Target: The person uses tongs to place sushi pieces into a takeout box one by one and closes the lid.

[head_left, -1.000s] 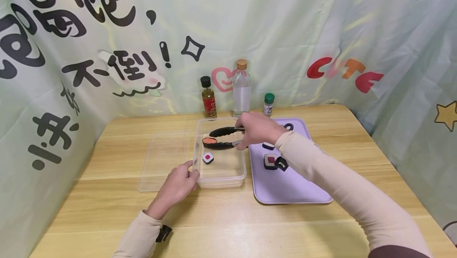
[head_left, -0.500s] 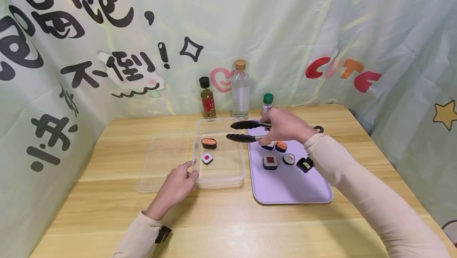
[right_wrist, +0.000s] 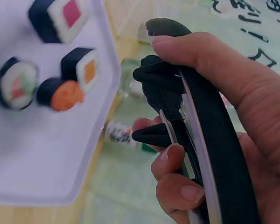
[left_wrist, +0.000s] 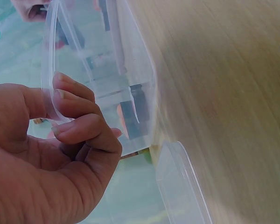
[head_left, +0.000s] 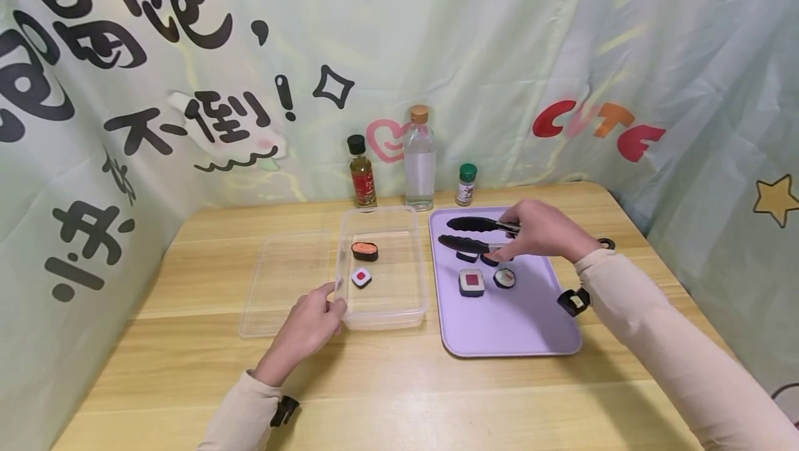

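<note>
At the near left corner of a clear plastic container (head_left: 387, 315), my left hand (head_left: 311, 319) pinches the rim between thumb and fingers. Inside lie an orange-topped sushi piece (head_left: 365, 251) and a small white roll with a red centre (head_left: 361, 277). My right hand (head_left: 542, 230) grips black-tipped tongs (head_left: 477, 223) above the purple tray (head_left: 499, 333). The tongs' tips stand apart with nothing between them. On the tray are a square red-centred roll (head_left: 471, 282), a round roll (head_left: 504, 277), another orange-topped piece (right_wrist: 65, 94) and an orange-centred square roll (right_wrist: 83, 70); the tongs and hand partly cover the last two in the head view.
A clear lid (head_left: 287, 284) lies left of the container. Behind stand a dark-capped sauce bottle (head_left: 363, 180), a tall clear bottle (head_left: 420, 166) and a green-capped shaker (head_left: 465, 186). A printed curtain (head_left: 487, 55) hangs behind the table.
The tongs have let go of the orange-topped sushi in the container. My right hand has carried them rightward, over the tray. The left hand stays at the container's rim.
</note>
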{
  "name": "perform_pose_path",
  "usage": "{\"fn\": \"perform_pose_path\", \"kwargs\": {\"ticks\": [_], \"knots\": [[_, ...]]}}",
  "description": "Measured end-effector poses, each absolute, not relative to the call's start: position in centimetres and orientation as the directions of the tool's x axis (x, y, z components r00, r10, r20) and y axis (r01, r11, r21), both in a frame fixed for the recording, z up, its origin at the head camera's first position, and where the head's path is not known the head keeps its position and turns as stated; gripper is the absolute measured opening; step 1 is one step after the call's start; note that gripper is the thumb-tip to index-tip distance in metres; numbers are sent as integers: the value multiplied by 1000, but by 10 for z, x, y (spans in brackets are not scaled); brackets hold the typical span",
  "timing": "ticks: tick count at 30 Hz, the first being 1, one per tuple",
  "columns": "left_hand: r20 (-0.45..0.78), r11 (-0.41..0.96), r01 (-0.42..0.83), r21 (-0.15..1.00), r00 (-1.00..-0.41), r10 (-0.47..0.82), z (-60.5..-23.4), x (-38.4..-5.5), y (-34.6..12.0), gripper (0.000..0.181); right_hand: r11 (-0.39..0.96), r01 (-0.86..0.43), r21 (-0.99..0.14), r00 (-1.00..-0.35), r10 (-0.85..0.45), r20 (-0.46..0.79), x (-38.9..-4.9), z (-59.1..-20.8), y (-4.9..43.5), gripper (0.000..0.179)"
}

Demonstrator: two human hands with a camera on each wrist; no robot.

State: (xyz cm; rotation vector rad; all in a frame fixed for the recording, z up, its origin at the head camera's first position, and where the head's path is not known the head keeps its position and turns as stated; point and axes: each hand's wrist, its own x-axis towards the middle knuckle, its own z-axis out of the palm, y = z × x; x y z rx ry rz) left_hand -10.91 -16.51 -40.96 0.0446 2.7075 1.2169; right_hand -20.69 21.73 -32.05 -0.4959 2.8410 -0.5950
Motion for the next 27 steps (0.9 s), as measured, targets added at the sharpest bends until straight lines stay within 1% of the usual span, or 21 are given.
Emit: {"fn": "perform_pose_path", "kwargs": {"ticks": [2,4,6,11,15,18,21,27], "knots": [[-145,667,-44,743,-985,97,-410,-109,-165,53,865,-276,-419,-929,-352,-114,-206,-324,226,63],[-147,669,-45,742,-984,97,-410,-109,-165,54,869,-260,-420,-934,-337,-120,-204,-327,235,65],[-149,669,-46,742,-984,98,-410,-109,-165,54,871,-258,-418,-936,-332,-114,-202,-331,243,70],[-154,665,-50,745,-983,100,-410,-109,-166,54,874,-246,-419,-941,-318,-112,-195,-341,260,64],[-157,662,-52,747,-983,99,-409,-109,-166,54,871,-209,-444,-943,-299,-143,-191,-347,269,53],[-158,663,-54,747,-983,99,-409,-109,-166,54,870,-181,-458,-944,-284,-168,-188,-351,274,52],[-159,664,-55,746,-983,97,-409,-109,-166,54,869,-161,-467,-945,-272,-182,-187,-355,278,56],[-157,664,-52,746,-982,100,-409,-110,-166,54,861,-181,-475,-944,-288,-163,-186,-364,283,56]]}}
